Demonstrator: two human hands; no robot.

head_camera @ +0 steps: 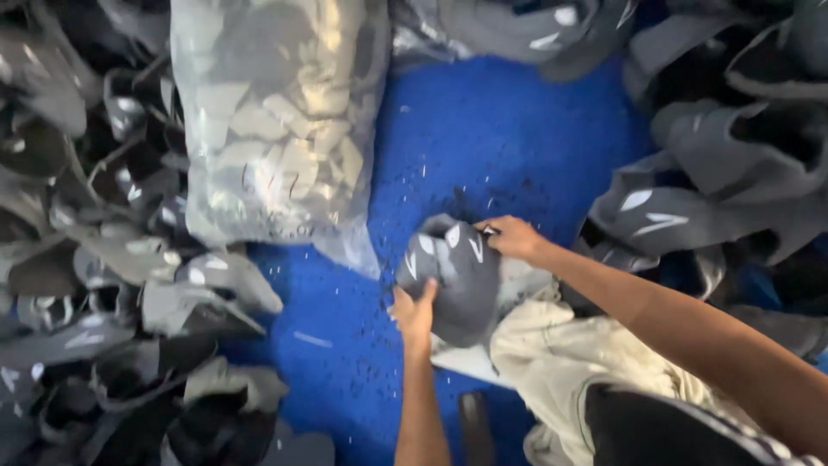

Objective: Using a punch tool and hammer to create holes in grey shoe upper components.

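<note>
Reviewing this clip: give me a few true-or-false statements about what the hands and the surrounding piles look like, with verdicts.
1. Both hands grip the same grey shoe upper. True: the left hand holds its lower edge, the right hand its top.
2. The floor is red. False: it is blue, speckled with small scraps.
3. A clear plastic bag of pale cut pieces lies beyond the hands. True.
4. The grey uppers are piled only on the left. False: there are piles on the left and on the right.
5. The left hand is empty and raised. False: its fingers press on the upper.
</note>
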